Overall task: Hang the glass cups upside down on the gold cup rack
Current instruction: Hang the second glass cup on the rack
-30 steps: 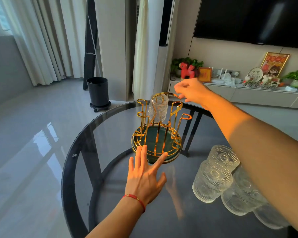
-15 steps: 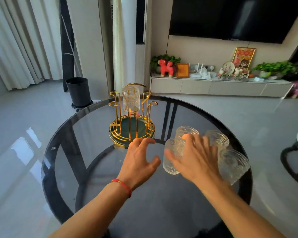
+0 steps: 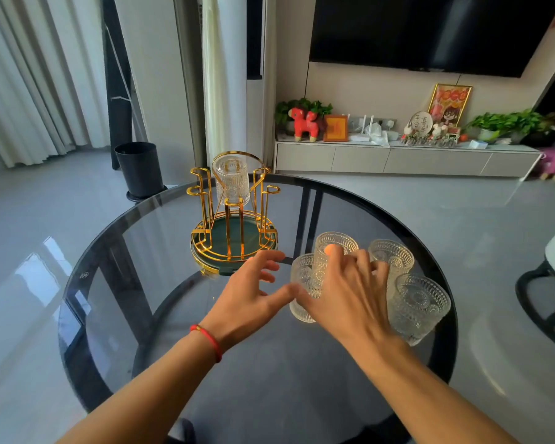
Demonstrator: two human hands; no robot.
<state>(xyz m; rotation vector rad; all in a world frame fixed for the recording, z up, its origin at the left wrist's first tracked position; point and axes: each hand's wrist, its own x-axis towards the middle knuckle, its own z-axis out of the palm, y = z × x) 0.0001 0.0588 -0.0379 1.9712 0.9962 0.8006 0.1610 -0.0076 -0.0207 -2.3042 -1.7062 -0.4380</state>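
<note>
The gold cup rack [image 3: 205, 200] stands on its green round base at the back left of the glass table [image 3: 116, 283]. One ribbed glass cup [image 3: 232, 182] hangs upside down on a rear peg. Several patterned glass cups stand upright in a cluster at the right: one at the back [image 3: 335, 243], one in front [image 3: 302, 302], one at the back right [image 3: 393, 256] and one nearest the edge [image 3: 418, 307]. My right hand [image 3: 346, 296] lies spread over the cluster, thumb against the front cup. My left hand [image 3: 249, 293] hovers open just before the rack base.
The round table's dark rim [image 3: 446, 302] runs close behind the rightmost cup. A chair [image 3: 548, 283] stands to the right of the table. A black bin [image 3: 140, 168] sits on the floor beyond the rack. A low cabinet with ornaments [image 3: 398, 158] lines the far wall.
My right hand has come back from the top of the rack down onto the cup cluster. My left hand has drawn slightly off the rack base. The view has swung right.
</note>
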